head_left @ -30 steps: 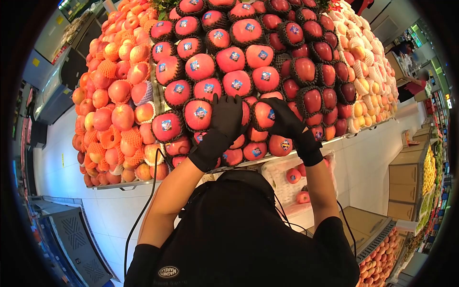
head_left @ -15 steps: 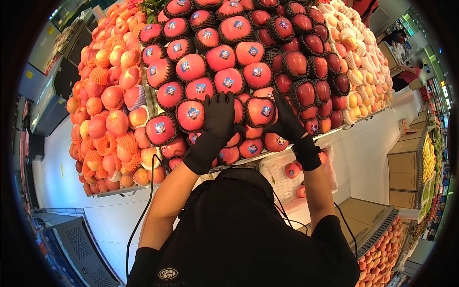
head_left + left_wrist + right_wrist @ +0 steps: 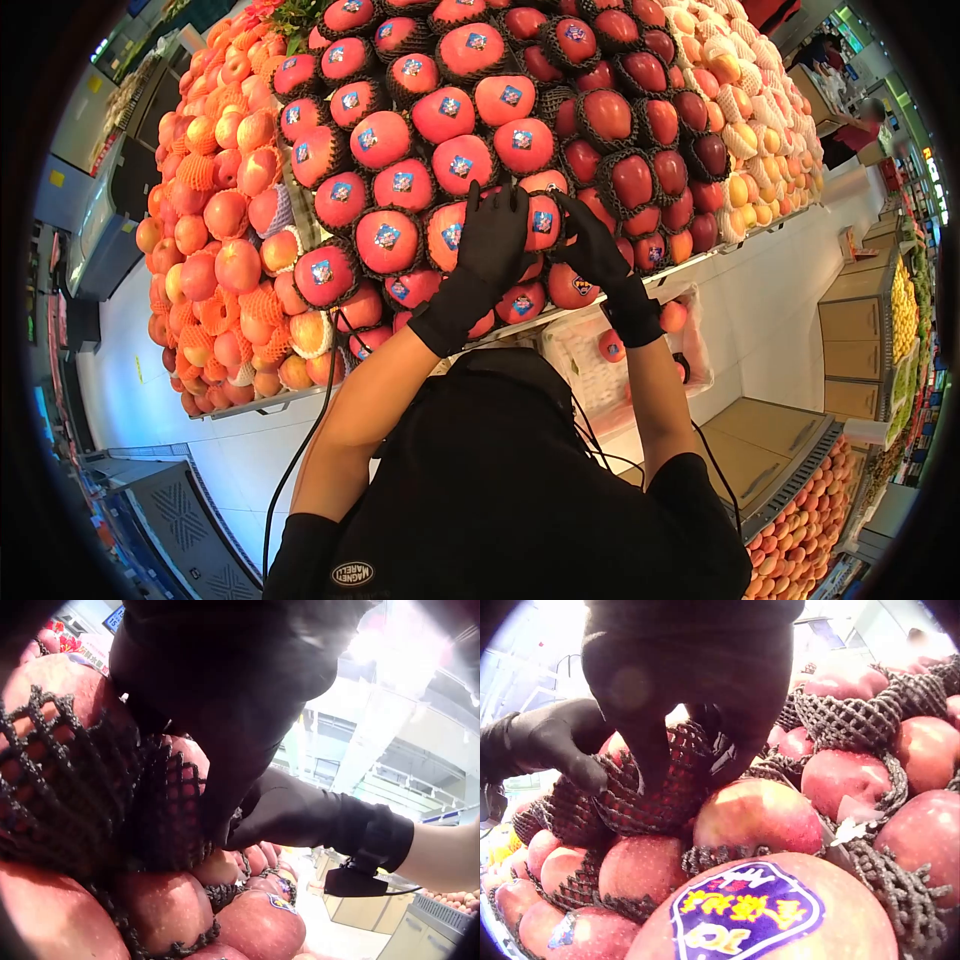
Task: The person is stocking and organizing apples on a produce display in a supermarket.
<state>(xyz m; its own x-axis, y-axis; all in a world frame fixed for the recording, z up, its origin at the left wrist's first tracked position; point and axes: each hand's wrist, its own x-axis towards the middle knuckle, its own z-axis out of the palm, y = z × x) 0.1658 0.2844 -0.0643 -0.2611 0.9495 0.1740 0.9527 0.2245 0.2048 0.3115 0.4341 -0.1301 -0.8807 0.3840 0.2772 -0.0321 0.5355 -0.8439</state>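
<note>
An apple in a black foam net (image 3: 542,222) sits between the two black-gloved hands, at the front of the red apple display. My left hand (image 3: 490,240) holds its left side, with another netted apple (image 3: 446,236) just left of that hand. On the other side, my right hand (image 3: 597,245) grips the same apple with bent fingers. The right wrist view shows the right hand (image 3: 690,682) over the netted apple (image 3: 656,780) and the left thumb against it. Part of the apple (image 3: 184,761) is hidden behind the left hand (image 3: 217,682) in the left wrist view.
Orange-netted apples (image 3: 225,215) lie at the left, dark red apples (image 3: 632,180) and white-netted fruit (image 3: 745,140) at the right. Below the display edge stands a clear-lined crate (image 3: 575,365) with a few apples. Cables hang beside both arms.
My left hand has moved right, from the left side of one netted apple to its right side, against the neighbouring apple. My right hand, apart from that apple half a second ago, grips it now.
</note>
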